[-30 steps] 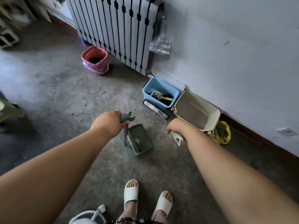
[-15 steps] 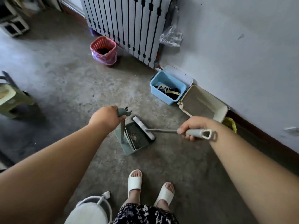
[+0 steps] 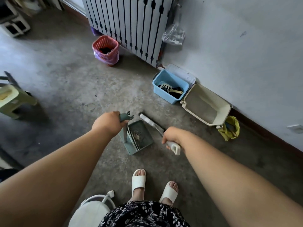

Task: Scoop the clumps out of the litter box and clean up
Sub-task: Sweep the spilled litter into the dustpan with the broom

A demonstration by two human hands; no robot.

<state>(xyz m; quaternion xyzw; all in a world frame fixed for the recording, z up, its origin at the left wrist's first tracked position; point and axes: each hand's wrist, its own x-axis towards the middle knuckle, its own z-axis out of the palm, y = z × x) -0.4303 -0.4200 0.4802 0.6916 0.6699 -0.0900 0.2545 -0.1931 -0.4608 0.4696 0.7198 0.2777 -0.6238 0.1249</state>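
Sweeping stage. Left hand (image 3: pixel 108 123) gripped the dustpan (image 3: pixel 145 139) handle; right hand (image 3: pixel 172 135) clasped the broom (image 3: pixel 147 119). Debris lay in the pan; the litter box (image 3: pixel 207 104) sat at 2 o'clock, scoop (image 3: pixel 169 88) set aside; emptying apparently remained.

Single head view, looking steeply down at floor (image 3: pixel 68 89).

Two hands, left hand (image 3: pixel 108 123) and right hand (image 3: pixel 172 134); two slippers (image 3: pixel 138 180); one dustpan (image 3: pixel 142 138), brush (image 3: pixel 147 120), scoop (image 3: pixel 165 87), litter box (image 3: pixel 227 110), blue tub (image 3: pixel 164 94), red bin (image 3: pixel 114 53), yellow bag (image 3: pixel 229 130).
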